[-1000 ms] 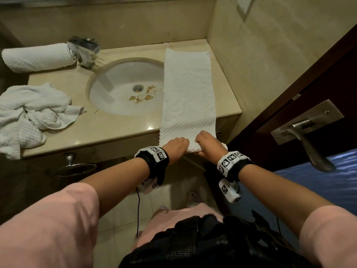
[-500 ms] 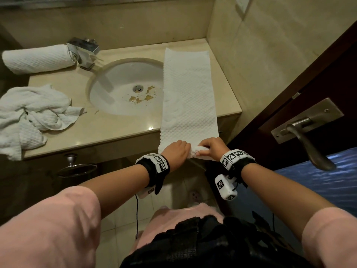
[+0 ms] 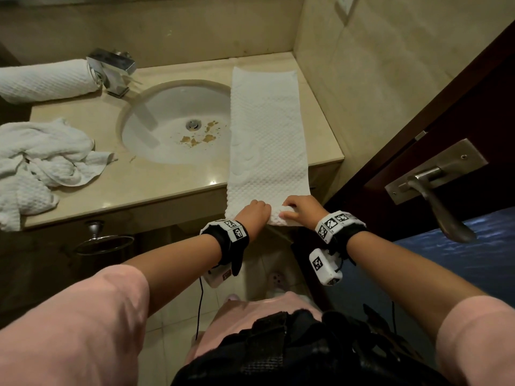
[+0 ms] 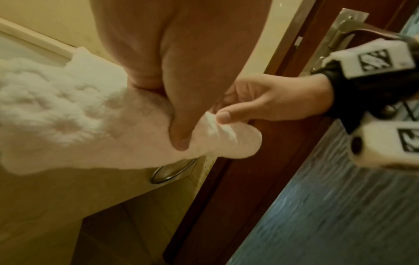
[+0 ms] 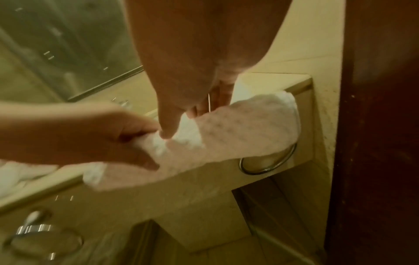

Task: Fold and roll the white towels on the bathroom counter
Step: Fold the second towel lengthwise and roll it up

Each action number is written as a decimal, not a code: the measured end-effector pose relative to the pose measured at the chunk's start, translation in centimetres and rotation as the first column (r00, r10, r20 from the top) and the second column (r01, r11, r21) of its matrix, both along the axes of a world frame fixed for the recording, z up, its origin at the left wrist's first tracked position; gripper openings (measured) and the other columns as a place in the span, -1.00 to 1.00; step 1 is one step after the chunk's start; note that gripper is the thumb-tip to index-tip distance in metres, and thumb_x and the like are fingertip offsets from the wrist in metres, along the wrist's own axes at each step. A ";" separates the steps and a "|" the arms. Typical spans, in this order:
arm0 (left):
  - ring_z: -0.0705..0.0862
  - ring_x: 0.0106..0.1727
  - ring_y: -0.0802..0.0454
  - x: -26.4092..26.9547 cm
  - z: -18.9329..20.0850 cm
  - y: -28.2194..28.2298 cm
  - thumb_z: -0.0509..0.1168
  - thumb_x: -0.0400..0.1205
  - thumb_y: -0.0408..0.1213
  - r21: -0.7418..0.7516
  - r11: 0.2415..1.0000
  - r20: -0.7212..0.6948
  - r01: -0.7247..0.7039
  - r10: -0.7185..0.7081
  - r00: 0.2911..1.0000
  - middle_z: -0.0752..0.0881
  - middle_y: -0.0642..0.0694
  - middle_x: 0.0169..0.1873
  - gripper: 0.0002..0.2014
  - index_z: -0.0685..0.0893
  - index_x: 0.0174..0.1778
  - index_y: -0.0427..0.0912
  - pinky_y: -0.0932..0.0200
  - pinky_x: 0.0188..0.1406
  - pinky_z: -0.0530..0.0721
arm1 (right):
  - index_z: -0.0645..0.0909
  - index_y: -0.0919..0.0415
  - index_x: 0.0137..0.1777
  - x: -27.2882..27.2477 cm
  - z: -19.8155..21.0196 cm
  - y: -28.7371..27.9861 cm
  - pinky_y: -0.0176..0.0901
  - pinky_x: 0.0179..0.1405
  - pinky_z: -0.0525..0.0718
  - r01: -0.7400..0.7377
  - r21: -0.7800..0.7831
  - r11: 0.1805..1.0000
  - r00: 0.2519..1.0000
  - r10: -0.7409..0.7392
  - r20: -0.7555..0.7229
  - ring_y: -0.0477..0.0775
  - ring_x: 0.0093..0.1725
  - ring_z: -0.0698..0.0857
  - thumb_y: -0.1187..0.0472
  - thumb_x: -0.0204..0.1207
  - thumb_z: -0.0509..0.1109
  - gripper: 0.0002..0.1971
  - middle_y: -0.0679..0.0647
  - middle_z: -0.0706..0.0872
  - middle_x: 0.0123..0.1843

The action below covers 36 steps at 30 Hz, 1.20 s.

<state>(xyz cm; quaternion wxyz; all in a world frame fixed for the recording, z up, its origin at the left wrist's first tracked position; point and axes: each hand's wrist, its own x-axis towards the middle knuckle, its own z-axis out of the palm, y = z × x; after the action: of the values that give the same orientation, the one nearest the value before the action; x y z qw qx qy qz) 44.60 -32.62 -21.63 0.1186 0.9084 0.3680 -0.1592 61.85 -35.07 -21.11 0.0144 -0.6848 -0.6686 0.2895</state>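
A long white towel (image 3: 264, 129), folded into a narrow strip, lies on the beige counter (image 3: 172, 188) right of the sink, its near end hanging over the front edge. My left hand (image 3: 255, 211) and right hand (image 3: 299, 211) both grip that hanging end, which is curled into a small roll (image 4: 226, 141). The wrist views show thumbs and fingers pinching the rolled edge (image 5: 204, 136). A rolled white towel (image 3: 47, 80) lies at the back left. A crumpled white towel (image 3: 41, 165) sits on the left of the counter.
A round sink (image 3: 178, 121) with brown stains lies beside the strip, a chrome faucet (image 3: 111, 71) behind it. A dark wooden door with a metal handle (image 3: 434, 196) stands close on the right. Metal rings (image 3: 103, 240) hang under the counter. The tiled wall borders the counter's right side.
Both hands have dropped slightly below the counter edge and curled the towel's near end over into a small roll. The rest of the towel has stayed flat.
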 end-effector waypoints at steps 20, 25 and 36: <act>0.61 0.16 -0.21 0.5 0.8 1.4 0.35 0.59 -0.10 -0.184 0.974 0.047 -0.130 0.141 0.989 0.60 -0.25 0.16 -0.58 0.51 0.24 -0.30 0.03 0.04 0.54 | 0.63 0.20 0.23 -2.1 0.6 0.6 -0.06 0.02 0.62 -0.124 -0.030 0.992 0.955 0.128 0.269 0.19 0.14 0.66 0.19 0.53 0.40 -0.71 0.17 0.73 0.11; 0.48 0.25 -0.18 0.9 -0.1 0.7 0.49 0.46 -0.20 0.090 0.996 -0.009 0.017 -0.016 1.000 0.45 -0.23 0.28 -0.38 0.37 0.35 -0.29 0.01 0.12 0.50 | 0.73 0.18 0.11 -1.0 1.5 1.8 -0.18 -0.10 0.56 -0.045 -0.062 0.997 0.990 0.053 0.134 0.12 0.03 0.71 0.18 0.37 0.55 -0.69 0.12 0.78 -0.01; 0.54 0.20 -0.25 2.5 0.1 1.3 0.03 0.68 -0.47 0.178 0.983 -0.067 0.053 -0.042 0.997 0.57 -0.28 0.18 -0.75 0.44 0.26 -0.33 -0.02 0.14 0.47 | 0.75 0.22 0.10 -0.1 2.5 2.9 -0.26 -0.14 0.45 -0.021 -0.154 0.988 0.998 0.030 0.055 -0.04 -0.12 0.62 0.13 0.32 0.63 -0.64 0.09 0.79 -0.02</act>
<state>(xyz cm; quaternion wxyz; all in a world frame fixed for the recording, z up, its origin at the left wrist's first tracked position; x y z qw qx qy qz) 47.05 -31.30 -21.58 0.0206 0.9184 0.3628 -0.1565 61.79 -32.21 -18.62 -0.0610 -0.6832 -0.6533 0.3205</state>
